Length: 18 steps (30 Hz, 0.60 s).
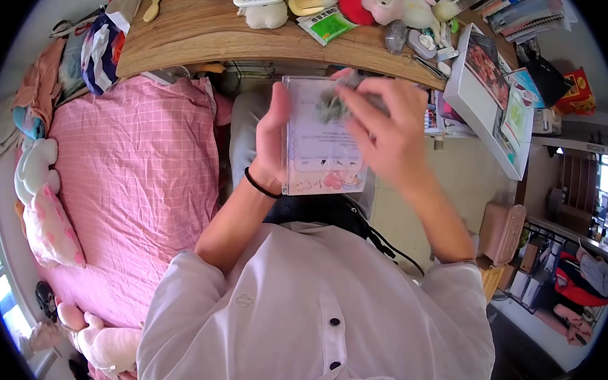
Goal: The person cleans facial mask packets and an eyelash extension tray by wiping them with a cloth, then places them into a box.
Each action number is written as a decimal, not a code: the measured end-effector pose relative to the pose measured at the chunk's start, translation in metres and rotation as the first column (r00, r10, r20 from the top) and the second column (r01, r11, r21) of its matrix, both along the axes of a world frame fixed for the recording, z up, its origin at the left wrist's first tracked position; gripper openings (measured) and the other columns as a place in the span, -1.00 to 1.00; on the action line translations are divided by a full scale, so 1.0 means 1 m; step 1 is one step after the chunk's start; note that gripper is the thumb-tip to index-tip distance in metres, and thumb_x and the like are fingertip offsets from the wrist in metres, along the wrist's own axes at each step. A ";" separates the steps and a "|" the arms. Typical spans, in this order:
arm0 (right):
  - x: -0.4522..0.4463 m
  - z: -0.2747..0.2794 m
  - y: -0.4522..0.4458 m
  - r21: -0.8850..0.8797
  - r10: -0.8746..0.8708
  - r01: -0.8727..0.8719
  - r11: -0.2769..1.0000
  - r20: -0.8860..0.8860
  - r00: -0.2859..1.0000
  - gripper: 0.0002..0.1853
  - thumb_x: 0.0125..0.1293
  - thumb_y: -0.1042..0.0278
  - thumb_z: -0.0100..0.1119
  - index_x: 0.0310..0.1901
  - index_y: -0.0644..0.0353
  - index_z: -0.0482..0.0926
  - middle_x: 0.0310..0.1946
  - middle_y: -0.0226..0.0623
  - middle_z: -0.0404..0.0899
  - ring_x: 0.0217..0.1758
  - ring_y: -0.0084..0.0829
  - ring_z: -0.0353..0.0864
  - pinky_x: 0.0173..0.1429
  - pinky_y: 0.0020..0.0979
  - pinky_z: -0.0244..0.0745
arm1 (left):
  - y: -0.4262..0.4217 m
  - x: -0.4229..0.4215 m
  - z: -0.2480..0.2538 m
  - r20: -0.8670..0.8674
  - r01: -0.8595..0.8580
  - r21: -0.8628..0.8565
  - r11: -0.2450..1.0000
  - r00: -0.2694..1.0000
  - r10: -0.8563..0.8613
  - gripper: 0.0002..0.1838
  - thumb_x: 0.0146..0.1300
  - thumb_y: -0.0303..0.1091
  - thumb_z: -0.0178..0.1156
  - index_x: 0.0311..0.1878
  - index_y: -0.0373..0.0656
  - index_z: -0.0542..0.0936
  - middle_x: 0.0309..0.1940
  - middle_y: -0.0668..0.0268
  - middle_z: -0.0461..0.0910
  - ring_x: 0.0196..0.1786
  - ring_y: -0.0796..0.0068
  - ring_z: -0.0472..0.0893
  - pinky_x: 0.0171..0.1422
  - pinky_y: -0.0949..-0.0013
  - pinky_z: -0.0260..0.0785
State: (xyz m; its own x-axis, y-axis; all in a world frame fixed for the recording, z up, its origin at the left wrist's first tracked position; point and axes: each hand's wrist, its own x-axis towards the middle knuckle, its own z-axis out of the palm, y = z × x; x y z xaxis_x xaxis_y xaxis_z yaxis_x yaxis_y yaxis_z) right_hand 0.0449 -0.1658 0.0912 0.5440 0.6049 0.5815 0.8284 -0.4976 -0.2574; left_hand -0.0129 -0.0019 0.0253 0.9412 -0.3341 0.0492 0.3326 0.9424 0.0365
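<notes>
A flat, clear-covered case [322,143] with printed text and small pink drawings is held up over my lap. My left hand [271,136] grips its left edge, thumb along the side. My right hand [387,119] is over the case's upper right part, its fingers bent round a crumpled greyish-green piece, perhaps a cloth or tissue [330,106], which lies against the case's surface. Motion blurs that piece and the fingertips.
Ahead is a wooden desk [190,30] with plush toys [383,4], a green packet [327,25] and a white box [483,102] at the right. A pink checked bed [133,179] lies left. A brown case [503,232] stands right.
</notes>
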 end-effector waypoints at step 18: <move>0.008 -0.007 -0.020 0.008 0.187 -0.187 0.982 -0.093 0.978 -0.58 -0.05 0.42 0.48 -0.05 0.08 0.73 -0.15 -0.46 0.54 -0.06 -0.31 0.52 0.05 -0.17 0.32 | 0.004 0.003 0.003 0.017 -0.045 0.042 0.998 0.999 0.044 0.03 0.31 0.47 0.06 0.60 -0.10 0.10 0.48 -0.11 0.25 0.46 -0.10 0.38 0.45 -0.30 0.28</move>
State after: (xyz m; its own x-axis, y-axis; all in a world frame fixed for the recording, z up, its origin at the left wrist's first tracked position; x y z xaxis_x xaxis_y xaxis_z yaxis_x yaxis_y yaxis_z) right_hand 0.0528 -0.1859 0.0845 0.4730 0.7016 0.5329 0.8792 -0.3363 -0.3374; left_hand -0.0098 0.0018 0.0286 0.9545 -0.2938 0.0511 0.2893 0.9538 0.0815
